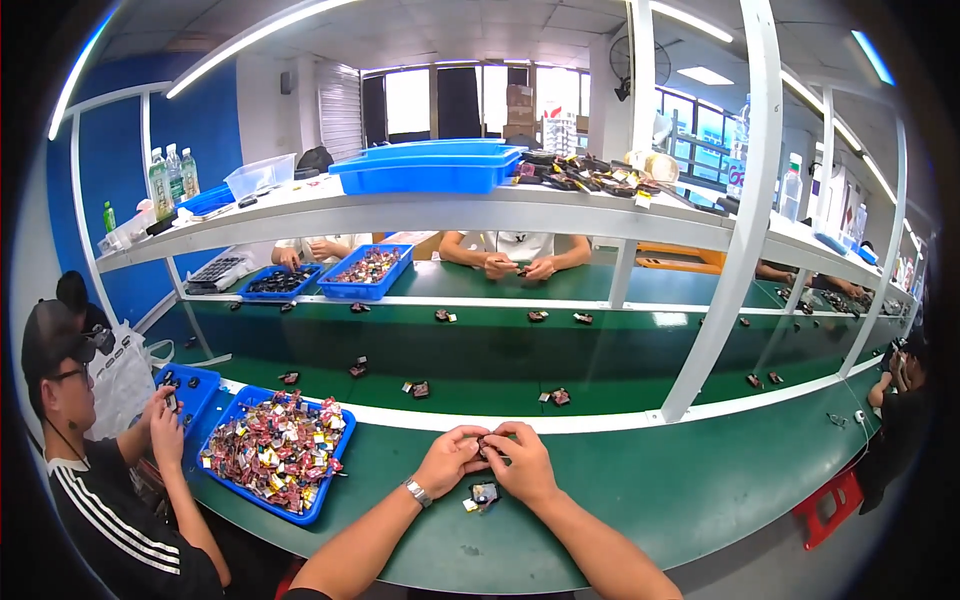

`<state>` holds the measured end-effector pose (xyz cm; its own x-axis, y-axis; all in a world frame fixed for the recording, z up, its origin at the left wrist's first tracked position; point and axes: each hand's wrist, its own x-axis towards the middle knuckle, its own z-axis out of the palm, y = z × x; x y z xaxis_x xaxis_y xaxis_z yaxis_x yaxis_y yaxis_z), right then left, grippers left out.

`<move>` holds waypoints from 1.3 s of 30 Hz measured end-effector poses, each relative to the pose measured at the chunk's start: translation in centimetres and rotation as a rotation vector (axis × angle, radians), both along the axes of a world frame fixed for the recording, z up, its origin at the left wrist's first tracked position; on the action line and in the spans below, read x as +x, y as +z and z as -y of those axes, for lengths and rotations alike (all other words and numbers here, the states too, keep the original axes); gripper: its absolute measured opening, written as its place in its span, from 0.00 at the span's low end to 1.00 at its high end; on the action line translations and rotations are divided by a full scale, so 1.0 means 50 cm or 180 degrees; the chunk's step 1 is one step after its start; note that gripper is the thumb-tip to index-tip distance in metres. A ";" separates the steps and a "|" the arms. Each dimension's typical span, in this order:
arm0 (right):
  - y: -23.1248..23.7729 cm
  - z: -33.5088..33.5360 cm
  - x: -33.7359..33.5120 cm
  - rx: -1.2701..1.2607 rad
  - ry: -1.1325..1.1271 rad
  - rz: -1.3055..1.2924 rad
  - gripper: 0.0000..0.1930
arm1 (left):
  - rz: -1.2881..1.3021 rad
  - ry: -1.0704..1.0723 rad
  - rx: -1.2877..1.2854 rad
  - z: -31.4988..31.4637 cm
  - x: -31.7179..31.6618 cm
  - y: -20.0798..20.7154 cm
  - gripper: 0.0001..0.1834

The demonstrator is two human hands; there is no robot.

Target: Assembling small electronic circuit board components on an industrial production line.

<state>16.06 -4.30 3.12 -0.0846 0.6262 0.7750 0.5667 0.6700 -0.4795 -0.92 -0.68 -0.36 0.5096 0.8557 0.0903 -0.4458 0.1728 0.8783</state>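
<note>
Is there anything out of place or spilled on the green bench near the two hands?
Nothing stands out. Both hands, left and right, hold a small dark part; another part lies below them. The blue tray keeps its pieces inside.

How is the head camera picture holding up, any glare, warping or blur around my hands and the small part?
Head view: strong fisheye, so the white shelf frame bows and the corners go black. Ceiling light strips and far windows blow out, with glare on the green bench. Left hand and right hand are evenly lit, but the small dark part between them is too small and soft for detail.
</note>
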 end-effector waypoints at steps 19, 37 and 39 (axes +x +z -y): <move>-0.006 -0.006 -0.006 -0.0565 0.0012 -0.0702 0.08 | -0.0362 0.0454 0.0048 0.013 0.020 0.020 0.11; -0.040 -0.040 0.018 -0.1289 0.0414 -0.0939 0.08 | -0.0939 0.0824 0.0674 0.014 0.033 0.018 0.10; -0.049 -0.077 0.047 -0.1336 0.0029 -0.1069 0.07 | -0.0449 0.1059 0.0340 0.014 0.030 0.028 0.11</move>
